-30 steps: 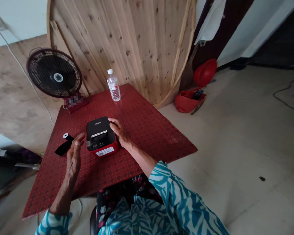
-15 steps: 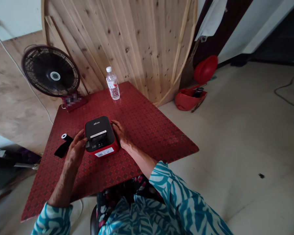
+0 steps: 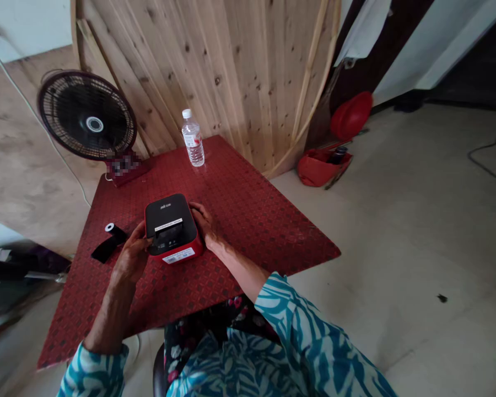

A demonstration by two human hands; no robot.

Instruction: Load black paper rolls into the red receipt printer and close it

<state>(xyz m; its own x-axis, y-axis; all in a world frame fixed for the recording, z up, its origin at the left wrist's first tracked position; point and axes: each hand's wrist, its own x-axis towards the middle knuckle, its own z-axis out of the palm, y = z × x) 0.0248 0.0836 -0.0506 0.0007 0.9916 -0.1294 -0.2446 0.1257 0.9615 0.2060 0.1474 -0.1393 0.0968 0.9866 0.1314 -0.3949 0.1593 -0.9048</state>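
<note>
A small box-shaped device [image 3: 169, 218] with a black top and red sides rests on the red table, a white label on its front side and a light strip across its top. My left hand [image 3: 133, 255] holds its left side, the thumb at the front left corner of the top. Against the right side lies my right hand [image 3: 204, 225], fingers curled along the edge and partly hidden. Left of my left hand is a black roll [image 3: 114, 231] with a white core, its loose black strip lying on the tabletop.
A clear plastic bottle [image 3: 193, 140] stands at the back of the red patterned table [image 3: 252, 220]. A dark fan [image 3: 93, 124] occupies the back left corner. Behind leans a round wooden board [image 3: 215, 71]. Red containers [image 3: 316, 168] sit on the floor to the right.
The whole view has shifted slightly. Both hands stay on the sides of the red-and-black device, which keeps about the same place on the table.
</note>
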